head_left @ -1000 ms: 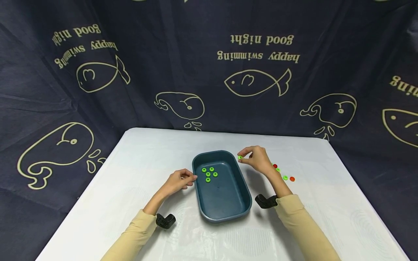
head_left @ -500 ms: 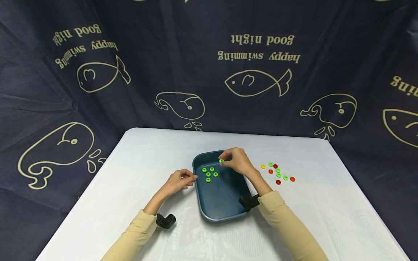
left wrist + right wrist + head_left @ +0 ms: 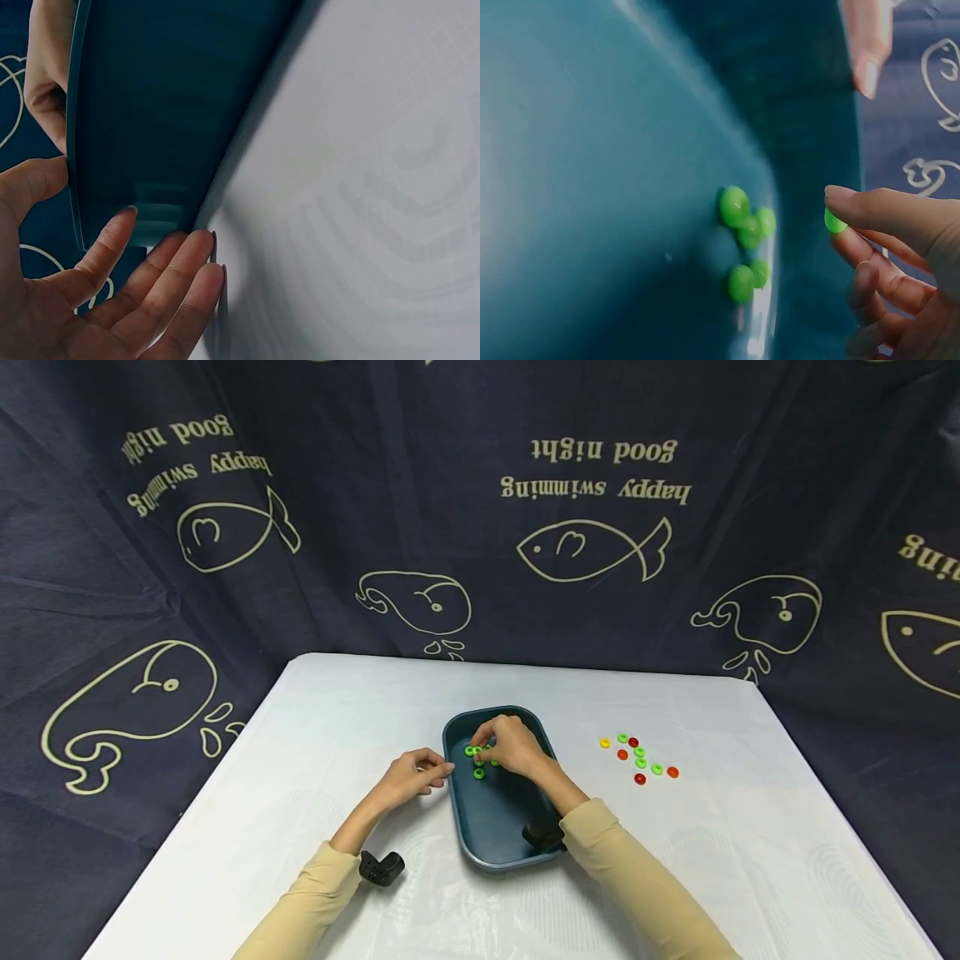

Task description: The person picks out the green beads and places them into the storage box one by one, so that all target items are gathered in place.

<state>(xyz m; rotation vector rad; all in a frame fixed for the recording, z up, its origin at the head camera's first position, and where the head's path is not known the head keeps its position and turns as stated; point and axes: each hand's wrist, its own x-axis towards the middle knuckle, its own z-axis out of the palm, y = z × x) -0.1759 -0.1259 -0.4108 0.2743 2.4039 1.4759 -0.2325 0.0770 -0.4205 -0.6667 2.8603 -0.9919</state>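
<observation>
Unchanged, the left hand [image 3: 408,777], fingers relaxed, touches the left edge of the bin [image 3: 495,827]. Five green rings [image 3: 478,774] lie toward its far-left corner; the right hand [image 3: 513,747], shifted leftward over them, pinches a sixth green ring [image 3: 835,220].

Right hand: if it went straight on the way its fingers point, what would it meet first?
Probably the loose green rings on the floor of the tray, just ahead of the right hand and its pinched green ring. Height is unclear; passing above them, likely the tray's left wall.
</observation>
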